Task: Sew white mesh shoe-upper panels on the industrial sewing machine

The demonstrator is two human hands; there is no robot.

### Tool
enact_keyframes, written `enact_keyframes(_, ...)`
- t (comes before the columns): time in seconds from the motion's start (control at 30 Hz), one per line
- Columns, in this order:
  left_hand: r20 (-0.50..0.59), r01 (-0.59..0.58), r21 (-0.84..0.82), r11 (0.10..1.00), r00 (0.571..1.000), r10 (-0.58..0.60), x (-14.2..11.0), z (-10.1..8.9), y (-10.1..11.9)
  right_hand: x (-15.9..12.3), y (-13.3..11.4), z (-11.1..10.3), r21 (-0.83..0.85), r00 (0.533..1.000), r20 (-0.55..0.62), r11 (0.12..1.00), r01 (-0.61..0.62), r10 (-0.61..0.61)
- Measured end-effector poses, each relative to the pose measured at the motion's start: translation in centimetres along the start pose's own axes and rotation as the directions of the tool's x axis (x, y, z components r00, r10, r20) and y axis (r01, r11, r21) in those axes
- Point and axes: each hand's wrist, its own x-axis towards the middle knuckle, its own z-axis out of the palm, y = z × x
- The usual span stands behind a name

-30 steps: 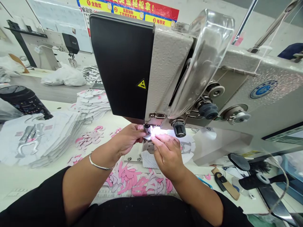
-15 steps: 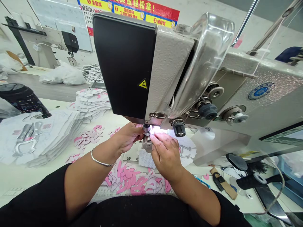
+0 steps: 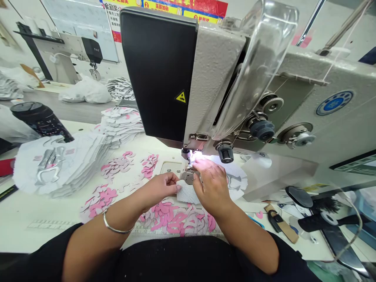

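Away from the presser foot [image 3: 190,163] has come the left hand [image 3: 160,190], now pinching the left edge of the white textured panel [image 3: 187,193]. The right hand [image 3: 213,186] lies over it; its grip I can't tell. Panel at the foot, stitching looks unfinished.

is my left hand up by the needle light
No, your left hand is at the left end of the white piece; your right hand is nearer the light.

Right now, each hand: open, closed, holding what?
Left hand: closed, thumb and finger pinching the edge of the white piece.
Right hand: fingers over the same piece, below the sewing machine; whether it grips cannot be told.
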Motion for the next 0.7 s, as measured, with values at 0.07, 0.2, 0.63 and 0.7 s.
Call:
enact_keyframes(0.07,0.023,0.008,-0.021,1.0,1.0,-0.007,-0.3,0.2,-0.1,0.1,0.0,-0.1,0.014,1.0,0.009,1.0,-0.006,0.006)
enact_keyframes(0.2,-0.032,-0.065,-0.077,0.995,0.998,0.063,-1.0,0.2,0.3,0.2,0.1,-0.6,0.03,0.999,0.047,1.0,0.003,-0.004)
enact_keyframes(0.63,-0.14,-0.179,-0.309,0.934,0.98,0.142,0.7,0.5,6.2,-3.5,0.0,-3.5,0.443,0.92,-0.004,0.824,0.353,-0.392)
enact_keyframes(0.7,-0.139,-0.185,-0.327,0.927,0.979,0.146,1.1,0.5,6.1,-4.5,0.7,-2.1,0.464,0.93,0.142,0.853,0.241,-0.34)
